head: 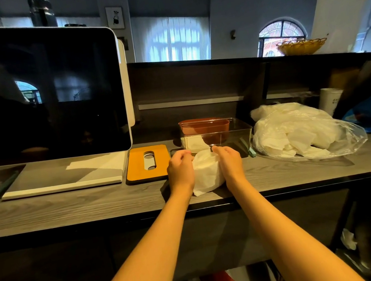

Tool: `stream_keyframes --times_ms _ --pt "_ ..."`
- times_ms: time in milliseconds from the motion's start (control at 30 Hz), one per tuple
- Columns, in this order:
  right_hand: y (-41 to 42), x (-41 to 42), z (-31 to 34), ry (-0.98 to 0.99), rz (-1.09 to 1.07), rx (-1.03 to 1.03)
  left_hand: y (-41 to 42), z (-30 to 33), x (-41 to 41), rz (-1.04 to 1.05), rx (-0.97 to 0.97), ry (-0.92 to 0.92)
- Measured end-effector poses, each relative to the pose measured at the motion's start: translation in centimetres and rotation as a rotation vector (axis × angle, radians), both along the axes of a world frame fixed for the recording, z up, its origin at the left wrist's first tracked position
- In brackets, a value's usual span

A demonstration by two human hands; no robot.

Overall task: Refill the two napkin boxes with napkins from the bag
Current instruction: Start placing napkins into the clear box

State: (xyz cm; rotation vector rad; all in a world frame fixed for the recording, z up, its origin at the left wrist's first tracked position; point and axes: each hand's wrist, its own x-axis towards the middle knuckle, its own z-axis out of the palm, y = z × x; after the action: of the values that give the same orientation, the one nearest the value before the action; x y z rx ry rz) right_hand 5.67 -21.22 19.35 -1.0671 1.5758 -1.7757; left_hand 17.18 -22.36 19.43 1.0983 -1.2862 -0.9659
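Head view: the left hand (180, 169) and right hand (229, 161) grip a stack of white napkins (206, 173) from both sides, on the counter (68, 207) just before the clear box (217, 135). That box looks nearly empty, its orange lid (147, 163) lying beside it. The bag (299, 132) remains full, so refilling seems barely begun. The napkins look soft, slightly rumpled.

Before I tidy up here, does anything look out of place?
The orange lid lies flat on the counter, off the clear box. That fits a refill: both hands hold napkins. Nothing spilled.
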Motion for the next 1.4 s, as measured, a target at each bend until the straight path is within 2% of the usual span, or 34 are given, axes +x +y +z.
stream_keyframes --times_ms 100,167,267,367,467,533,600,667,733,800,867,967,1067,1133,1200,1267,1333,1400 --pt "0.22 0.16 0.08 0.02 0.056 -0.014 0.52 0.02 -0.42 -0.171 -0.048 -0.06" --pt "0.21 0.12 0.04 0.025 0.055 -0.025 0.45 -0.07 -0.6 -0.153 -0.074 -0.135" --pt "-0.1 0.09 -0.12 0.031 -0.039 -0.004 0.2 -0.02 -0.3 -0.047 -0.001 -0.038" --pt "-0.35 -0.15 -0.17 0.061 -0.205 0.013 0.38 0.06 -0.19 -0.172 0.002 0.03" --pt "-0.31 -0.29 -0.09 0.09 -0.274 0.026 0.99 0.1 -0.32 -0.305 -0.113 -0.143" --pt "-0.42 -0.28 -0.13 0.125 -0.237 0.032 0.89 -0.06 -0.45 -0.291 -0.154 -0.252" --pt "-0.31 -0.25 -0.06 0.071 -0.187 0.007 0.63 -0.29 -0.52 -0.219 -0.136 -0.265" --pt "-0.13 -0.27 0.1 0.008 -0.136 -0.019 0.34 -0.35 -0.38 -0.099 -0.084 -0.2" --pt "0.1 -0.14 0.19 0.025 -0.077 -0.046 0.16 -0.24 -0.22 -0.025 -0.036 -0.079" --pt "0.21 0.07 0.17 0.049 -0.013 -0.07 0.24 -0.04 -0.27 -0.028 -0.016 -0.03" --pt "0.2 0.26 0.1 0.079 0.024 -0.076 0.3 -0.03 -0.34 -0.026 -0.021 -0.061" --pt "0.14 0.22 0.15 0.096 -0.015 -0.054 0.27 0.02 -0.23 0.013 0.002 -0.07" --pt "0.13 0.1 0.16 0.032 -0.023 -0.037 0.38 0.2 -0.18 -0.064 0.007 -0.003" --pt "0.17 0.13 -0.02 0.076 0.002 -0.035 0.51 0.19 -0.28 -0.093 -0.006 -0.027" --pt "0.11 -0.04 -0.32 0.111 -0.033 -0.038 0.43 0.14 -0.18 -0.033 0.003 -0.065" --pt "0.16 -0.24 -0.41 0.086 -0.086 -0.05 0.27 0.03 -0.02 0.01 0.025 -0.024" --pt "0.27 -0.03 -0.17 0.099 -0.03 -0.067 0.48 0.23 -0.01 -0.022 0.034 0.001" --pt "0.35 0.44 -0.11 0.192 0.042 -0.052 0.69 0.32 -0.17 -0.054 0.018 -0.044"
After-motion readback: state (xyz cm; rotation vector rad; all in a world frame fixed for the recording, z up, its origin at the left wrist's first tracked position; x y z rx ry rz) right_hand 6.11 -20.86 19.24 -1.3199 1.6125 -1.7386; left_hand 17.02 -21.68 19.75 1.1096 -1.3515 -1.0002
